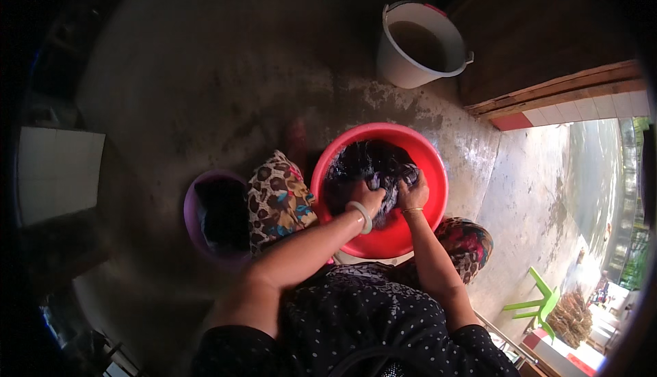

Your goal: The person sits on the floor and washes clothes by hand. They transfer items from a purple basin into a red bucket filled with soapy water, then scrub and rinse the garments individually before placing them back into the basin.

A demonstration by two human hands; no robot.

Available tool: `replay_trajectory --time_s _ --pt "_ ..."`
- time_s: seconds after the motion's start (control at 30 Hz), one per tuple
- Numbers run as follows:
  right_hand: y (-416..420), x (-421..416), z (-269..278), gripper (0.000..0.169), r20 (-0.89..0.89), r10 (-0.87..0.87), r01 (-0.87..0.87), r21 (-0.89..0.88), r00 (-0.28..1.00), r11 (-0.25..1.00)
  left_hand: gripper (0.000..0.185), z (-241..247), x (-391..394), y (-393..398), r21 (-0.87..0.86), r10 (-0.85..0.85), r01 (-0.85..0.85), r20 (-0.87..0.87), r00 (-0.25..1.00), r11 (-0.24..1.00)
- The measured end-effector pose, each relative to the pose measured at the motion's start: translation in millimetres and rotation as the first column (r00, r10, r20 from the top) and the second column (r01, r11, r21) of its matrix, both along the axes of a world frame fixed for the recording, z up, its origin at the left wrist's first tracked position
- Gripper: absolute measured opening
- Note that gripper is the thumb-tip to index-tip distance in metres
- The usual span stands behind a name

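A red plastic basin (377, 243) stands on the floor between my knees. Dark wet cloth (359, 164) lies inside it, glistening with water. My left hand (368, 197), with a pale bangle at the wrist, grips a bunched part of the cloth near the basin's middle. Close beside it, towards the right wall of the basin, my right hand (413, 192) holds another fold of the same cloth. A thin bracelet circles that wrist. The fingertips of both hands are partly hidden in the fabric.
Beyond the basin stands a white bucket (405, 77) with murky water inside. A purple tub (192, 223) holding dark cloth is left of my knee. To the right, a wooden door frame (559, 89) borders a bright doorway. A green plastic stool (544, 302) lies farther right on the concrete floor (205, 95).
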State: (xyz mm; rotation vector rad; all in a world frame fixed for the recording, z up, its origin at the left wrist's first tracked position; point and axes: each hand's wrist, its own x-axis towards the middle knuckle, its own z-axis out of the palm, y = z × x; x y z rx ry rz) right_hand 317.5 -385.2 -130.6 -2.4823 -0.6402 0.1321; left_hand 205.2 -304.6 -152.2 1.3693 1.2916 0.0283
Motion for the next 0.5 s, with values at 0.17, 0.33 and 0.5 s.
replay_trajectory --time_s 0.17,0.33,0.5 --pt "-2.1 -27.1 3.3 0.044 0.181 0.545 -0.507 -0.216 0.819 0.834 0.058 0.9 14.6 28.4 0.268 0.17 -0.172 0.031 0.985 0.948" --pt "-25.1 -64.5 -103.7 0.084 -0.253 0.689 -0.659 -0.624 0.679 0.42 0.036 25.3 8.3 29.1 -0.005 -0.047 0.047 0.065 0.997 0.999" --pt "-32.5 -1.8 -171.6 0.05 -0.582 0.735 -0.925 -0.343 0.347 0.165 0.045 30.0 15.2 32.0 -0.121 -0.253 0.248 -0.033 0.967 0.961"
